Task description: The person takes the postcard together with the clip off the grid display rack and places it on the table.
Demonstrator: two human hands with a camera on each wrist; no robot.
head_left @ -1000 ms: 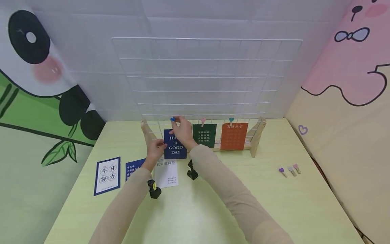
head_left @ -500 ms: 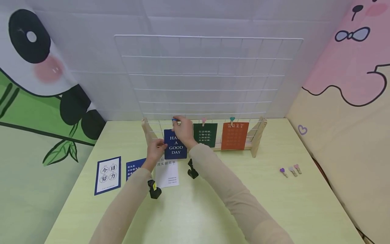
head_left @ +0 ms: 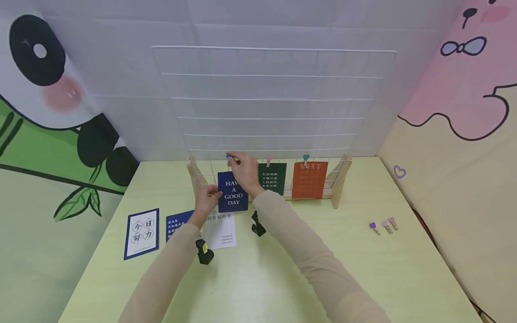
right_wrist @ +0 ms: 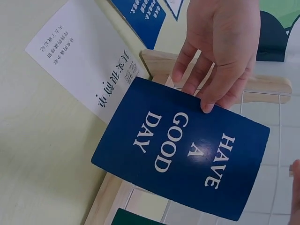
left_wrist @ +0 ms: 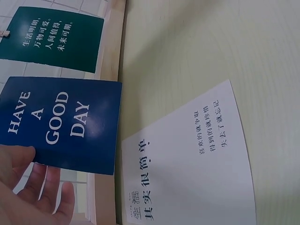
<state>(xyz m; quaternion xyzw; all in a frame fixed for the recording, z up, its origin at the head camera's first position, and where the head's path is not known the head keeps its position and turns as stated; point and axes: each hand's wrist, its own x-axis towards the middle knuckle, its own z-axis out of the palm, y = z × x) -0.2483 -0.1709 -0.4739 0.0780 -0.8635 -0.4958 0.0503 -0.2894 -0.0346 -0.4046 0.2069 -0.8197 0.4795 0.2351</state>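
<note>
A dark blue card (head_left: 233,202) printed "HAVE A GOOD DAY" stands up against the lower part of a white wire grid (head_left: 274,98). My left hand (head_left: 205,202) pinches the card by its left edge; in the left wrist view the thumb lies over the front of the card (left_wrist: 61,122). Between the thumb and fingers of my right hand (head_left: 246,174) is a small blue clip (head_left: 228,156), held just above the card's top edge. At the right border of the right wrist view, only a bit of the right fingers (right_wrist: 296,192) shows beside the card (right_wrist: 178,145).
Green (head_left: 272,178) and orange (head_left: 310,180) cards hang from the grid by heart clips. Wooden feet (head_left: 342,179) support it. On the table lie a white card (head_left: 221,231), a blue card (head_left: 177,224), a blue-bordered card (head_left: 142,233) and, at right, three clips (head_left: 387,227).
My right hand has shifted slightly to the right across the card, uncovering more of the word "HAVE", and the blue clip has turned in its fingers. The left hand keeps its place on the card.
</note>
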